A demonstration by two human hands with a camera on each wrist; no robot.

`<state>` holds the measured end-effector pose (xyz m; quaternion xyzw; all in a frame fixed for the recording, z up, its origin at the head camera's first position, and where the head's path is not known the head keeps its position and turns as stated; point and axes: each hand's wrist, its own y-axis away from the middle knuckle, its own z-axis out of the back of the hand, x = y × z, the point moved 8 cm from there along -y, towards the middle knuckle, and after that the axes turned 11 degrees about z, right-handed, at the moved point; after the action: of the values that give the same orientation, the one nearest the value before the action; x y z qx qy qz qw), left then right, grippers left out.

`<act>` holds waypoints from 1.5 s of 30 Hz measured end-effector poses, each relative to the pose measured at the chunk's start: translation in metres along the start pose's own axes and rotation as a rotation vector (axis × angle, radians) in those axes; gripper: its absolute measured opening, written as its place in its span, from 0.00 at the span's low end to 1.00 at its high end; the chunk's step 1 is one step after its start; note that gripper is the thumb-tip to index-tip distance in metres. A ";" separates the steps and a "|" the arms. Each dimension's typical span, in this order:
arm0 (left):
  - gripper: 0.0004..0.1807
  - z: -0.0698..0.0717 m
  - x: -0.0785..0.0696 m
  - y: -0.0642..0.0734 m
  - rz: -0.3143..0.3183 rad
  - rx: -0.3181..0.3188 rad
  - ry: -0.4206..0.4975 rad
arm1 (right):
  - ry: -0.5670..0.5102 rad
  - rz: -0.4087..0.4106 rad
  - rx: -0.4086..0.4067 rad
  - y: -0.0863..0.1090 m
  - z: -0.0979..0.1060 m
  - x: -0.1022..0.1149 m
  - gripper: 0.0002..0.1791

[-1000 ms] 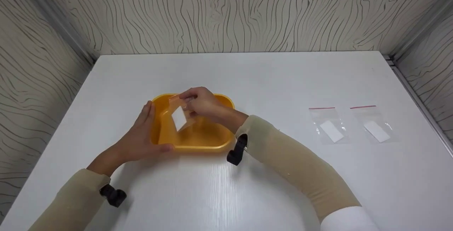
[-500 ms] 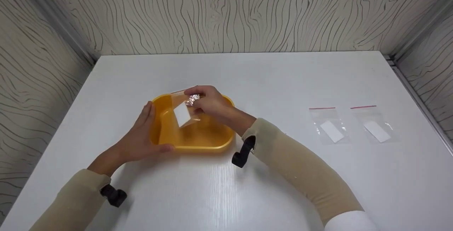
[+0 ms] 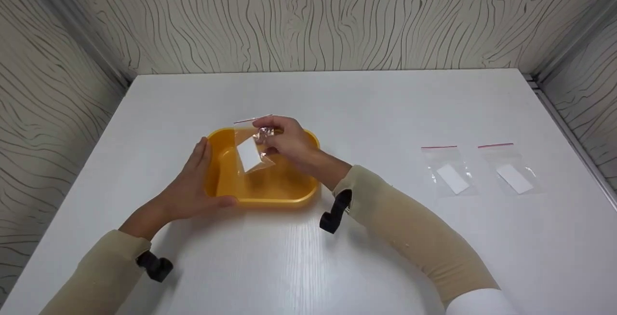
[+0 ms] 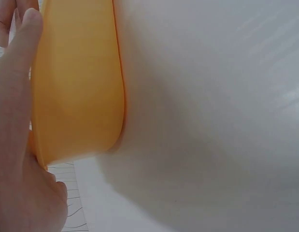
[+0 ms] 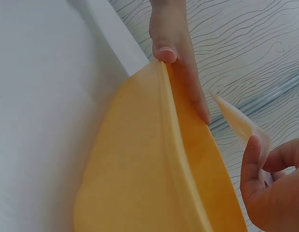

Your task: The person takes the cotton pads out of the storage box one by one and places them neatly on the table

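Observation:
A yellow plastic bin (image 3: 270,202) stands on the white table. My left hand (image 3: 190,192) holds its left end, thumb along the front rim and fingers at the far left corner. Above the bin my right hand (image 3: 289,143) pinches a clear zip bag (image 3: 249,153) with a red seal line and a white rectangular piece inside. Near the fingertips the plastic is crumpled and shiny. In the right wrist view the bag (image 5: 236,121) hangs beside the bin's far rim, over its opening. The left wrist view has the bin's yellow outer wall (image 4: 79,87) close to the left thumb.
Two more zip bags, a nearer one (image 3: 452,177) and one farther right (image 3: 514,177), lie flat side by side on the table (image 3: 366,107). Wood-patterned panels (image 3: 313,20) border it at the back and sides.
The right hand has drawn slightly right, and the bag has tilted up so its red seal line shows above the bin's far rim. The left hand and bin have stayed in place.

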<state>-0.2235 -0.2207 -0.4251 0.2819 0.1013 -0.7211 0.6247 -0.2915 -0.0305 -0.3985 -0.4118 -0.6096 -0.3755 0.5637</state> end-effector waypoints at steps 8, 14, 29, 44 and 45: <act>0.76 0.000 0.001 0.000 0.028 0.010 0.006 | 0.011 -0.022 0.003 0.004 0.006 -0.001 0.21; 0.77 -0.001 0.002 -0.001 0.034 0.014 0.005 | 0.013 -0.010 -0.001 0.007 0.010 0.002 0.21; 0.77 0.000 0.002 -0.001 0.027 0.022 -0.018 | 0.010 0.053 -0.003 0.016 0.021 0.011 0.22; 0.77 0.000 0.003 0.001 0.032 0.023 -0.018 | 0.059 0.068 -0.057 0.029 0.048 0.023 0.22; 0.77 0.000 0.002 0.001 0.031 0.023 -0.017 | 0.062 0.064 -0.060 0.030 0.050 0.023 0.21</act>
<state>-0.2227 -0.2227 -0.4264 0.2845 0.0836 -0.7148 0.6334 -0.2835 0.0289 -0.3801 -0.4360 -0.5668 -0.3881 0.5814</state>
